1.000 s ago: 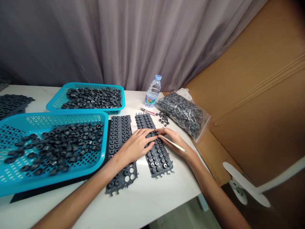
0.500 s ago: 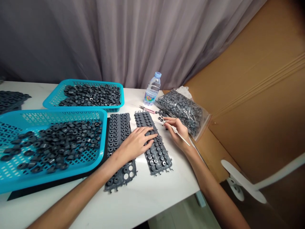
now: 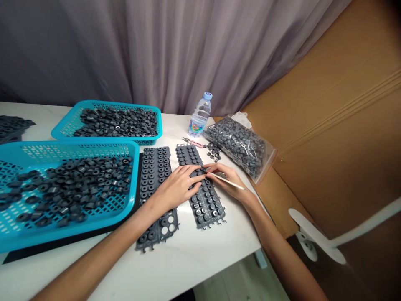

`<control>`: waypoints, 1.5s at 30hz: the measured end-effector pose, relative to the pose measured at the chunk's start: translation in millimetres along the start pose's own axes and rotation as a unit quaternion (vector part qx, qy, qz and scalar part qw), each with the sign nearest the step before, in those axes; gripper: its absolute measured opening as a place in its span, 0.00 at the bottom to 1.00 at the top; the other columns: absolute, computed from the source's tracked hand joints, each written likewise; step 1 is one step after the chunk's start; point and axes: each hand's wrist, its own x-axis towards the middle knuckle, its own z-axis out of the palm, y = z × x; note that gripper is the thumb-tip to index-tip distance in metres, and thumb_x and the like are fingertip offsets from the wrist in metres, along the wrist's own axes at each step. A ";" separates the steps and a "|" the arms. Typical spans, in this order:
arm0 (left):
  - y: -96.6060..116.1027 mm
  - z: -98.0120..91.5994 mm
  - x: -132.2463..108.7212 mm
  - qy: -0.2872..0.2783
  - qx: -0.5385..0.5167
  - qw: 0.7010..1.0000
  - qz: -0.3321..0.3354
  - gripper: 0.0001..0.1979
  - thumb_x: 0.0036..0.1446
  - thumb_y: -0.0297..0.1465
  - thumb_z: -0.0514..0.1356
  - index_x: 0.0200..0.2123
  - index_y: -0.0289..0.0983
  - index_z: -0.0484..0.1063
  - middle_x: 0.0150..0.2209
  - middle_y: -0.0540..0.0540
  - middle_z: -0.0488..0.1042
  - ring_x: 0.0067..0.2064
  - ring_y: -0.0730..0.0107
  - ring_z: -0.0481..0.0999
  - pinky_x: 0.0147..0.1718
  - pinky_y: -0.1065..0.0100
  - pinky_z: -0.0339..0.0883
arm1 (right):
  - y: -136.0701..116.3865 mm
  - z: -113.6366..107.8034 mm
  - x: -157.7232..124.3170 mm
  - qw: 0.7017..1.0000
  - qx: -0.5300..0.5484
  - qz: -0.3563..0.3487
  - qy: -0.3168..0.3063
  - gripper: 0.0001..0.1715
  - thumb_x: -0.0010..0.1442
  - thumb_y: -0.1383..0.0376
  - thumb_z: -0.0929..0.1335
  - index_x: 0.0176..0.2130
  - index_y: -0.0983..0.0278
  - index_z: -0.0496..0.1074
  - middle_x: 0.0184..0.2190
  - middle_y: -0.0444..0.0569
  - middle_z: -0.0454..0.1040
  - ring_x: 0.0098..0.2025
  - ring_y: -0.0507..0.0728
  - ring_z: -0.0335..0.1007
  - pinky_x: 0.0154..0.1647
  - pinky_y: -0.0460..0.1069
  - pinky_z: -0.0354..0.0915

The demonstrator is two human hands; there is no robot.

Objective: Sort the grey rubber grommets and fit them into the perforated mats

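My left hand (image 3: 178, 186) lies with its fingers spread and fairly flat on the right-hand dark grey panel (image 3: 205, 205), which carries rows of round caps. In my right hand (image 3: 227, 179) is a thin white stick-like tool (image 3: 230, 182), pinched between thumb and fingers. Its front end is close to my left fingertips over the panel, and a small dark piece appears there, partly hidden. A second dark grey panel (image 3: 153, 167), with rows of ring-shaped pieces and a few bare holes at its near end, lies left of the first, partly under my left forearm.
Two blue baskets (image 3: 136, 184) of dark rings stand at the left. Beyond the panels are pink-handled snips (image 3: 194, 143), loose small caps (image 3: 214, 152), a water bottle (image 3: 200, 115) and a clear bag (image 3: 239, 144) of dark pieces. Cardboard (image 3: 328, 125) borders the right side.
My right hand has moved left and slightly nearer, from the loose caps to the panel beside my left fingertips, bringing the white tool with it. My left hand has barely moved.
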 end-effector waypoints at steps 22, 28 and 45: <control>-1.2 3.7 0.0 -0.003 -0.005 1.000 -0.008 0.19 0.73 0.35 0.54 0.63 0.45 0.72 0.63 0.42 0.69 0.64 0.55 0.68 0.64 0.51 0.63 | 8.7 -12.7 6.8 0.960 -0.034 -0.021 0.278 0.19 0.73 0.56 0.67 0.60 0.57 0.68 0.56 0.54 0.76 0.45 0.59 0.79 0.52 0.57 0.75; -0.8 1.7 -0.7 -0.002 -0.002 1.000 -0.007 0.20 0.73 0.35 0.54 0.64 0.46 0.72 0.64 0.42 0.67 0.64 0.55 0.67 0.64 0.51 0.62 | 17.0 -16.5 0.3 0.985 -0.121 -0.006 0.123 0.15 0.72 0.57 0.68 0.55 0.56 0.75 0.49 0.50 0.79 0.46 0.60 0.77 0.54 0.58 0.72; 2.1 -1.1 -0.2 0.008 0.001 1.000 -0.021 0.19 0.72 0.34 0.55 0.63 0.45 0.74 0.71 0.39 0.56 0.68 0.50 0.62 0.66 0.48 0.62 | 3.5 -2.0 8.3 0.999 -0.022 -0.021 0.025 0.13 0.71 0.55 0.69 0.48 0.59 0.78 0.50 0.53 0.78 0.52 0.62 0.76 0.57 0.58 0.72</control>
